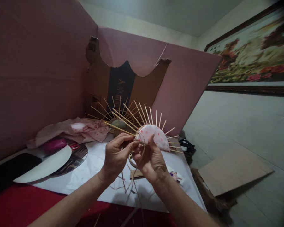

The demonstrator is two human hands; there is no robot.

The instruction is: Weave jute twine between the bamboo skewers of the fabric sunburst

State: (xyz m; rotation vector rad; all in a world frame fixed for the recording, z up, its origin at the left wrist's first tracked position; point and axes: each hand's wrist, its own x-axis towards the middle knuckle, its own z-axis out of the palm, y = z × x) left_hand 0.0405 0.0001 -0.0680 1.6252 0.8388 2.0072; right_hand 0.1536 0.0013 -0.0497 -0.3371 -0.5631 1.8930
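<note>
Held up over the table is a half-round piece covered in white cloth with red dots (155, 135), with thin wooden sticks (135, 114) fanning out from its curved edge. My right hand (149, 160) grips it from below, thumb lying on the cloth face. At its left corner my left hand (119, 151) pinches with thumb and forefinger, at the twine (142, 138) that crosses there. Loose ends of the twine dangle below both hands toward the table. Exactly what lies between the left fingertips is hidden.
Behind stands a similar stick fan with a green centre (118, 123), before a cut cardboard box (144, 88). At left lie crumpled dotted cloth (85, 130), a magenta object (54, 145), a white half-disc (46, 165) and a black flat object (16, 170). Cardboard (234, 168) leans at right.
</note>
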